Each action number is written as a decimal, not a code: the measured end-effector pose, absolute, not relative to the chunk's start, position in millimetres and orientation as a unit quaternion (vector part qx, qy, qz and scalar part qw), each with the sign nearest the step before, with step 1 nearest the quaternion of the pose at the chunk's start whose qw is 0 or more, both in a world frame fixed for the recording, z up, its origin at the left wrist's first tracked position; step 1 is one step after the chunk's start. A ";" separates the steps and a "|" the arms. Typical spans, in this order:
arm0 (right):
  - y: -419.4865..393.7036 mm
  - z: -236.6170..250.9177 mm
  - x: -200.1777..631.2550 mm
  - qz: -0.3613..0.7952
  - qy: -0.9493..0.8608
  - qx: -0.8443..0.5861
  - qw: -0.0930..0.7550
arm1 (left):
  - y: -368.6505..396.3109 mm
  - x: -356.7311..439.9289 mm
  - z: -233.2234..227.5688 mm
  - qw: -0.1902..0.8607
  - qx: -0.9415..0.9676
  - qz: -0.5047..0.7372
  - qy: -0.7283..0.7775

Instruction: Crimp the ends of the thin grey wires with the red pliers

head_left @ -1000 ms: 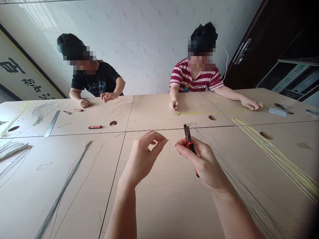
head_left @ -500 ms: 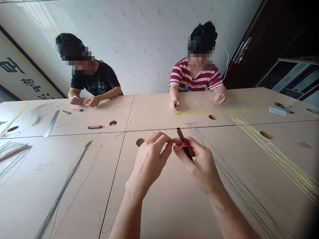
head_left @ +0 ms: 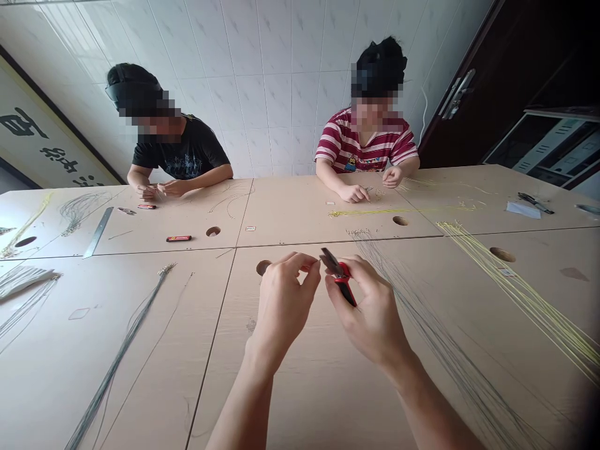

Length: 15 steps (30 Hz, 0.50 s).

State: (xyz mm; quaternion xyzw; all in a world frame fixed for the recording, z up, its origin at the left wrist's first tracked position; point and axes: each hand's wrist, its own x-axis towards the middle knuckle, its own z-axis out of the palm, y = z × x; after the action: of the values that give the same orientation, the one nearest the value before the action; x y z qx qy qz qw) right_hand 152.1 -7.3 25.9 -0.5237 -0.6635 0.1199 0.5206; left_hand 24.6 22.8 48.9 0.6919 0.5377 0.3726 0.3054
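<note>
My left hand (head_left: 284, 300) is raised over the light wooden table (head_left: 304, 387), thumb and forefinger pinched on the end of a thin wire too fine to see clearly. My right hand (head_left: 370, 312) grips small red-handled pliers (head_left: 338, 275), whose dark jaws point left and meet my left fingertips. Both hands hover close together above the table's middle. A fan of grey wires (head_left: 440, 350) lies just right of my right hand.
Yellow wires (head_left: 529, 300) spread at the far right. A grey wire bundle (head_left: 122, 350) lies at left, with a metal ruler (head_left: 97, 232) and a red-black tool (head_left: 179, 239) beyond. Round holes (head_left: 213, 232) dot the table. Two people sit opposite, working wires with their hands.
My hands came together: the pliers tilted from upright to pointing left at my left fingertips. The person in stripes drew the outstretched arm back in; the person in black brought both hands together.
</note>
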 end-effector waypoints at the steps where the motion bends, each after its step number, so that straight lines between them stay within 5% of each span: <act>1: -7.1 25.7 151.4 0.116 -0.671 -0.519 0.517 | 22.6 24.7 49.5 0.311 0.691 0.371 0.536; 15: -4.0 21.0 148.0 0.122 -0.666 -0.508 0.532 | 18.0 23.3 55.3 0.354 0.684 0.388 0.506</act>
State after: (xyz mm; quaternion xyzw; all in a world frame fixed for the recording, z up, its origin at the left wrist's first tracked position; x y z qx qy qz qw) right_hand 148.0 -4.0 21.0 -0.5083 -0.6663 0.1220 0.5318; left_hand 23.3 18.0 55.3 0.6841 0.5062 0.3877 0.3543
